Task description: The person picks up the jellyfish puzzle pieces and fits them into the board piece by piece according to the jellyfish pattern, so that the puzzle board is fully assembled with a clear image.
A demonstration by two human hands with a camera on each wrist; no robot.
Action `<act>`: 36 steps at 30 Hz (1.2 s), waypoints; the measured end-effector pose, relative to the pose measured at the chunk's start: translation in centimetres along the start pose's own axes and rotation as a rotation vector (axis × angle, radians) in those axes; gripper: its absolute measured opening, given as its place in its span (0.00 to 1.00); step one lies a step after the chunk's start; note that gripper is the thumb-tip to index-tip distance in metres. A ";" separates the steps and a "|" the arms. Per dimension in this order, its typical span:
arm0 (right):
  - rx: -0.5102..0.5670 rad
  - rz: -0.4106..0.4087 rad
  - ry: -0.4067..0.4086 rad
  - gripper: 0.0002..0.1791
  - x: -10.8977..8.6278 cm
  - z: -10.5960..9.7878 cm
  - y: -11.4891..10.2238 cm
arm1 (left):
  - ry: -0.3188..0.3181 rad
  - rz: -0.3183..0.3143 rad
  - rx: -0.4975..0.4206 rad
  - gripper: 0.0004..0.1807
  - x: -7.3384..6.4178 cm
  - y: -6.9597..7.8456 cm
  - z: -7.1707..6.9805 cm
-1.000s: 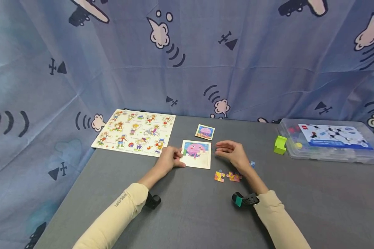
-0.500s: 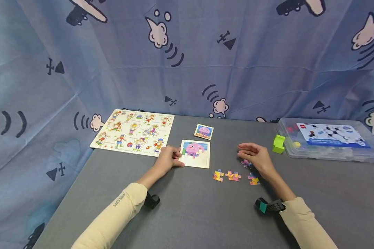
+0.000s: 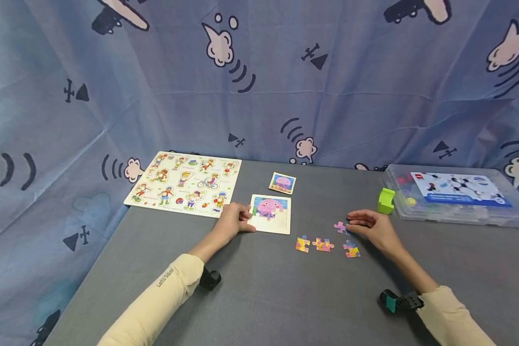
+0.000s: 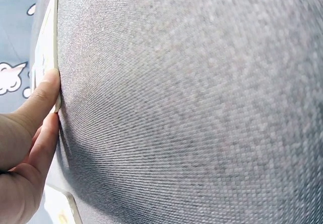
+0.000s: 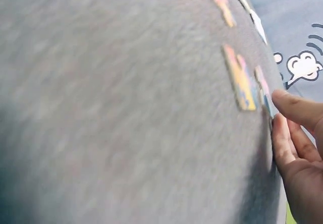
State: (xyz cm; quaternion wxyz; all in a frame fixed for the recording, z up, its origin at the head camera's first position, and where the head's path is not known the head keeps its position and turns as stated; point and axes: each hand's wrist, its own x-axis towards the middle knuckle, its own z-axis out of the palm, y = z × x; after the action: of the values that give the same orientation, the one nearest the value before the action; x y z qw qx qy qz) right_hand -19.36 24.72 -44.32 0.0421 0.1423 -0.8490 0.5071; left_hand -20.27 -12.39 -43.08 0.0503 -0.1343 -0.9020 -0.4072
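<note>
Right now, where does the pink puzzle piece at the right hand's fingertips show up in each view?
Head: the pink puzzle piece lies right of center, just left of the right hand.
Left wrist: not in the picture.
Right wrist: slightly blurred, toward the right edge, by the fingertips.
Shared landmark: the blue printed cloth, behind in head, upper left in left wrist, upper right in right wrist.

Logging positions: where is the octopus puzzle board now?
In the head view, the octopus puzzle board lies near centre, held at its left side by the left hand, just below the small octopus card.
</note>
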 end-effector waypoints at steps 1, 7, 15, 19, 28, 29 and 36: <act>-0.010 -0.006 -0.008 0.16 -0.1 -0.1 0.1 | -0.002 -0.002 0.000 0.18 0.0 0.0 0.0; -0.068 -0.006 -0.053 0.18 -0.6 -0.3 0.1 | -0.003 -0.010 -0.005 0.18 0.0 -0.1 0.1; -0.203 -0.026 -0.056 0.16 -1.0 -0.8 0.1 | 0.003 -0.015 -0.006 0.18 0.0 0.0 0.2; -0.202 -0.038 -0.060 0.15 -0.9 -0.8 0.2 | 0.002 -0.021 -0.001 0.17 0.1 -0.1 0.1; -0.062 -0.052 -0.128 0.16 -0.6 -1.7 0.8 | 0.000 -0.012 0.005 0.18 0.1 -0.2 0.2; -0.044 -0.047 -0.139 0.17 -0.6 -1.9 0.8 | -0.001 -0.014 0.004 0.18 0.1 -0.2 0.1; 0.045 0.050 -0.180 0.20 -0.7 -2.9 0.9 | -0.002 -0.018 0.000 0.17 0.0 0.2 0.1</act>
State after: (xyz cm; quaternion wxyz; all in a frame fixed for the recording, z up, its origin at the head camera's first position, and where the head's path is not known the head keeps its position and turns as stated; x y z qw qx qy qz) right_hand -19.15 27.74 -43.82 -0.0501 0.1669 -0.8409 0.5124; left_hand -20.19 -12.23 -42.98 0.0459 -0.1264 -0.9032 -0.4076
